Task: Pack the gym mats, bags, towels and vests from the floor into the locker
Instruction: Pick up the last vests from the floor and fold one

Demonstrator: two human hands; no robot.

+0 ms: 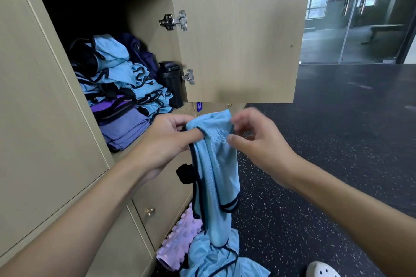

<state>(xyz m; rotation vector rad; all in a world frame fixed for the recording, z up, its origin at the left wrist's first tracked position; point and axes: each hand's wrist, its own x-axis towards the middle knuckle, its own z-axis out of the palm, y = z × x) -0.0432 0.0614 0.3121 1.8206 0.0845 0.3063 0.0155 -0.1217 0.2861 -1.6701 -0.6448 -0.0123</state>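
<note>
While hung clear of the pile, presumably for folding, vest pinched at top in left grip; right grip curled alongside, hold undetermined.

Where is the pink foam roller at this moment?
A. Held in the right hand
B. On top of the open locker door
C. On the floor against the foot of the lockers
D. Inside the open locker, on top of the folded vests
C: the pink foam roller lies on the floor against the foot of the lockers, beside a heap of blue vests.
</note>
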